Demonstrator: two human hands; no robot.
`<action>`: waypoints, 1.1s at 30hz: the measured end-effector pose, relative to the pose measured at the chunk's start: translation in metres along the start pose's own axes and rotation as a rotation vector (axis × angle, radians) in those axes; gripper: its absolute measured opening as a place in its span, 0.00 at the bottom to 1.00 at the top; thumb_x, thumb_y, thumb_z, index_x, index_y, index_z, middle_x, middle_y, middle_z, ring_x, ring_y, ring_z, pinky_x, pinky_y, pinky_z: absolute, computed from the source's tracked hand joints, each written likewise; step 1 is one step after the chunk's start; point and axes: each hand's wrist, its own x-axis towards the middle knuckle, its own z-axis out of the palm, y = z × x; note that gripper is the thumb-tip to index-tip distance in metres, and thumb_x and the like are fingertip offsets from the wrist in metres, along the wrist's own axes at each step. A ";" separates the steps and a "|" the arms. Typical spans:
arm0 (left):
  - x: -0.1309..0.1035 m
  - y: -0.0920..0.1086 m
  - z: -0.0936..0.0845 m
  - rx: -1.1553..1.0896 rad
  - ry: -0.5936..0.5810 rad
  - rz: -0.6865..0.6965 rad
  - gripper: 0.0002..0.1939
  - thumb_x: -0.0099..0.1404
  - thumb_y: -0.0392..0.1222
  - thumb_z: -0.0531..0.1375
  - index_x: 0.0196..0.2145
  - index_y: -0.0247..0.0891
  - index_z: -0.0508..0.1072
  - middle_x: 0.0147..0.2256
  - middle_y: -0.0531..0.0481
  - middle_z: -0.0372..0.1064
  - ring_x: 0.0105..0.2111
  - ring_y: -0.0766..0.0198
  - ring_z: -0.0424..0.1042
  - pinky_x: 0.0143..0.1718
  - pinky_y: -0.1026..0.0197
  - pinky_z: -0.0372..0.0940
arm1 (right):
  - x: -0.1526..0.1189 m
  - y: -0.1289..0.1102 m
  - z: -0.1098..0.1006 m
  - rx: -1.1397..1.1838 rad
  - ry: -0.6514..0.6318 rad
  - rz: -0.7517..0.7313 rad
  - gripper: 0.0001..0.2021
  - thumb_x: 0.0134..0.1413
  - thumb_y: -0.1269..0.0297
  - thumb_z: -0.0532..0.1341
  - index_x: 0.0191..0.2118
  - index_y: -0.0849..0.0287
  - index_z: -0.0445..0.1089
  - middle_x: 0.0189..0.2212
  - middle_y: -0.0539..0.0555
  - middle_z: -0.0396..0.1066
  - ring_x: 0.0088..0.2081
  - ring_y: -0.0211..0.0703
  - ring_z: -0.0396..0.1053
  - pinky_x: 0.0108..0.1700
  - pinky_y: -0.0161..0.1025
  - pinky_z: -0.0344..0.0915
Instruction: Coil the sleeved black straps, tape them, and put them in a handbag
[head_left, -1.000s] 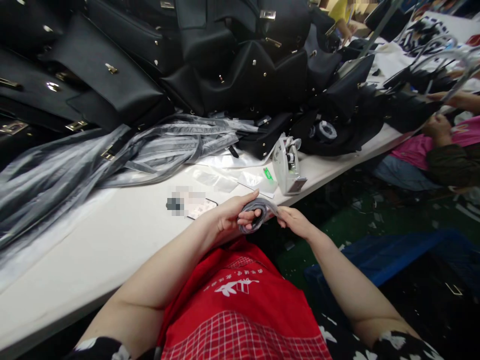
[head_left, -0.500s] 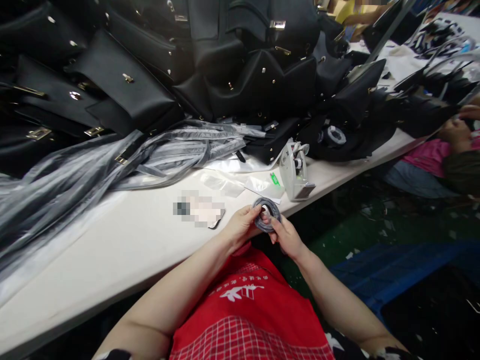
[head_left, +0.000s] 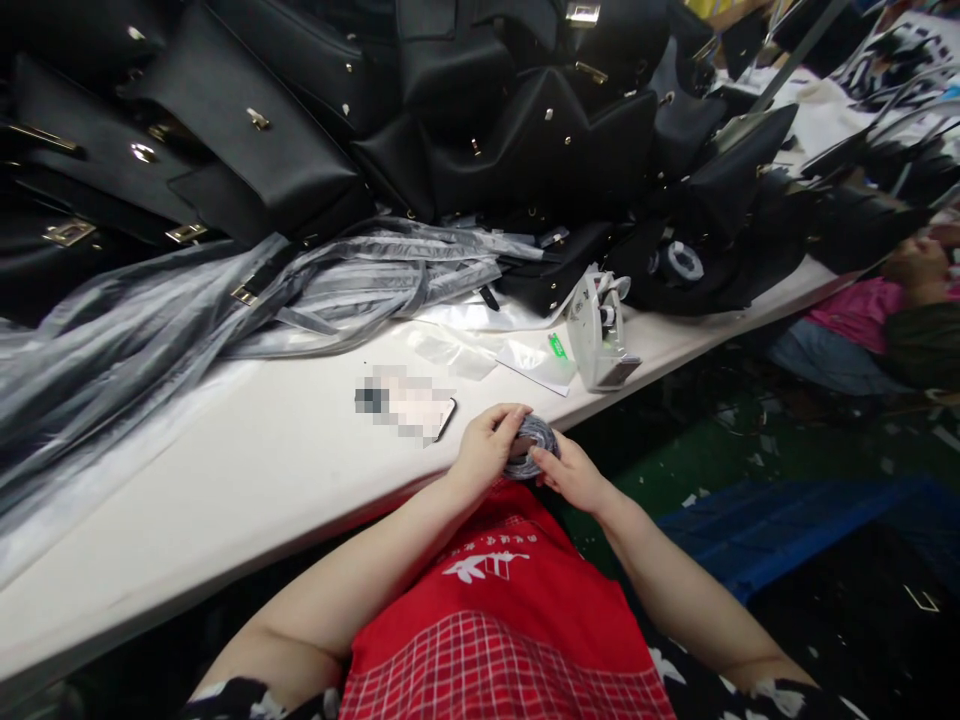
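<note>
One coil (head_left: 545, 432) sat between the left hand (head_left: 486, 446) and the right hand (head_left: 576, 476), the left pinching its left rim, the right pinching its right side.

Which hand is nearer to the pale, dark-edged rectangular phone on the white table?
Left. The left hand is just right of the phone, holding the left side of the coiled grey band; the right hand holds its right side, farther off.

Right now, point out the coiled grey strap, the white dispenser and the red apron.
Coiled grey strap (head_left: 541, 430): head view, upper rim of the coil.
White dispenser (head_left: 588, 343): head view, side wall.
Red apron (head_left: 562, 585): head view, plain red cloth.
</note>
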 end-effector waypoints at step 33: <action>-0.102 -0.019 -0.083 0.230 -0.402 0.049 0.15 0.69 0.47 0.50 0.36 0.38 0.73 0.35 0.49 0.72 0.37 0.61 0.69 0.43 0.61 0.64 | 0.054 -0.020 -0.010 -0.767 0.259 -0.224 0.12 0.62 0.61 0.56 0.42 0.58 0.74 0.39 0.56 0.73 0.43 0.46 0.69 0.49 0.41 0.65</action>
